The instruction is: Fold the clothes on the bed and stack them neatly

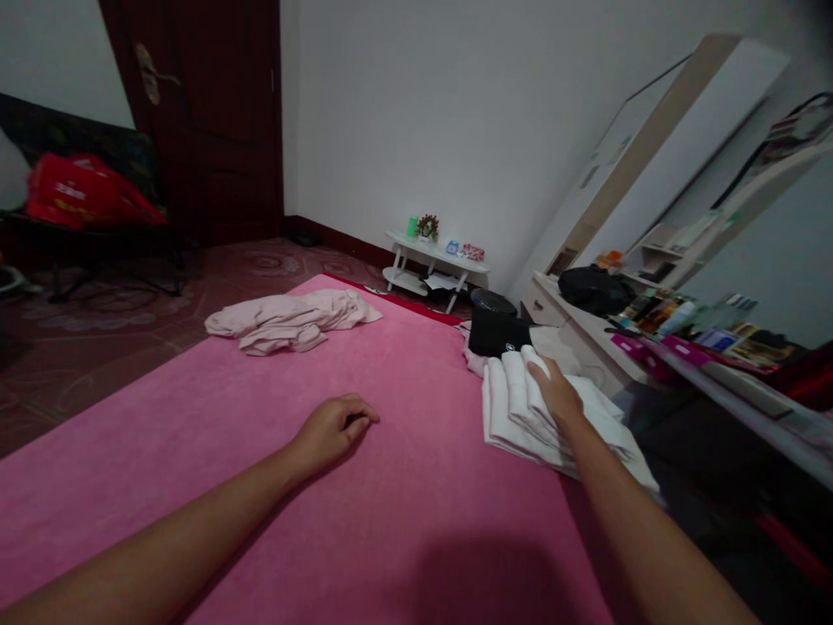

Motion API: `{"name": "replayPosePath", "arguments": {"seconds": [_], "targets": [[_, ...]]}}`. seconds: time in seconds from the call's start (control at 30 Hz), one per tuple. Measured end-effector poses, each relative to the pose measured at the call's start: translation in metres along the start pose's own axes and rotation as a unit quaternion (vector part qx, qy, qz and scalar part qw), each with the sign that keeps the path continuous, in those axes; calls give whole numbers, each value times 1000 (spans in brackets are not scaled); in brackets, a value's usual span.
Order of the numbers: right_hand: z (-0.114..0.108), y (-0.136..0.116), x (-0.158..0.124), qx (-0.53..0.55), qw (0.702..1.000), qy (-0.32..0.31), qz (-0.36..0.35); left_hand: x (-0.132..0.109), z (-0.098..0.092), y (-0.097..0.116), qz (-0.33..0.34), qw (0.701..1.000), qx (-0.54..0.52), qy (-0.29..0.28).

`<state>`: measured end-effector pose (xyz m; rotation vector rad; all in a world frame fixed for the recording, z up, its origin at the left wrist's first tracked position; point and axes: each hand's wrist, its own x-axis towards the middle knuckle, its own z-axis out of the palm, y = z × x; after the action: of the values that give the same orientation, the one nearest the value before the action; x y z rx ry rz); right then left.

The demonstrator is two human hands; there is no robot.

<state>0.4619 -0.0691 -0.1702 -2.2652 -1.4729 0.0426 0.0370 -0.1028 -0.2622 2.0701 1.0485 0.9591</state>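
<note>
My right hand [555, 392] is on a stack of folded white clothes [521, 417] at the right edge of the pink-covered bed [416, 486]. Its thumb lies over the top folded white garment [534, 382], and the other fingers are mostly hidden behind the cloth. Loosely curled, my left hand [335, 430] is held low over the middle of the bed with nothing in it. A crumpled pale pink garment [292, 321] lies near the bed's far left edge. Just beyond the white stack is a folded black garment [498, 332] with a small white logo.
On the right stands a dressing table [579, 321] crowded with bottles and a black bag [593, 289]. A low white side table [429, 249] is against the far wall. To the left, a red bag [91, 191] sits on a chair near the dark door [221, 113].
</note>
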Motion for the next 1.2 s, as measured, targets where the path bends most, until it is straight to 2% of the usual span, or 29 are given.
{"name": "replayPosePath", "arguments": {"seconds": [0.1, 0.13, 0.2, 0.27, 0.33, 0.37, 0.43, 0.5, 0.57, 0.63, 0.7, 0.73, 0.8, 0.87, 0.93, 1.0, 1.03, 1.1, 1.2], "targets": [[-5, -5, 0, -15, 1000, -18, 7, -1, -1, 2, 4, 1000, 0, 11], [-7, -11, -3, -38, 999, -6, 10, -1, -1, 2, 5, 1000, 0, 15], [-7, -29, -17, -102, 993, 58, -10, -2, -2, 2, 8, 1000, 0, 21], [0, -54, -44, -146, 975, 133, -98, -3, -3, 2, 9, 1000, 1, 26], [17, -80, -82, -142, 950, 149, -235, -4, -2, 2, 11, 1000, 2, 28], [30, -91, -102, -124, 942, 131, -283, -5, -2, 2, 11, 999, 2, 30], [61, -108, -138, -91, 936, 53, -335, -6, 1, 1, 8, 999, 2, 45], [91, -117, -162, -65, 940, -35, -333, -6, 1, -1, 7, 997, 8, 82], [111, -117, -170, -33, 944, -91, -314, -3, -5, -6, 21, 990, 35, 134], [121, -113, -168, 7, 948, -102, -302, 5, -23, -15, 35, 977, 90, 191], [123, -108, -162, 47, 947, -92, -304, 16, -52, -28, 14, 953, 159, 259], [122, -106, -159, 63, 946, -87, -307, 22, -70, -36, -17, 934, 193, 300], [120, -105, -155, 84, 944, -79, -310, 33, -110, -53, -109, 877, 259, 390], [119, -106, -155, 93, 944, -69, -309, 42, -147, -70, -218, 817, 300, 442], [118, -109, -156, 94, 945, -59, -308, 48, -175, -85, -334, 791, 302, 414], [118, -112, -156, 94, 946, -50, -307, 52, -193, -94, -419, 791, 290, 338], [118, -112, -157, 94, 946, -48, -307, 54, -198, -96, -440, 795, 287, 304], [118, -113, -157, 96, 946, -45, -307, 58, -203, -95, -441, 806, 289, 269], [118, -112, -157, 107, 944, -41, -308, 68, -200, -79, -384, 828, 301, 277]]}}
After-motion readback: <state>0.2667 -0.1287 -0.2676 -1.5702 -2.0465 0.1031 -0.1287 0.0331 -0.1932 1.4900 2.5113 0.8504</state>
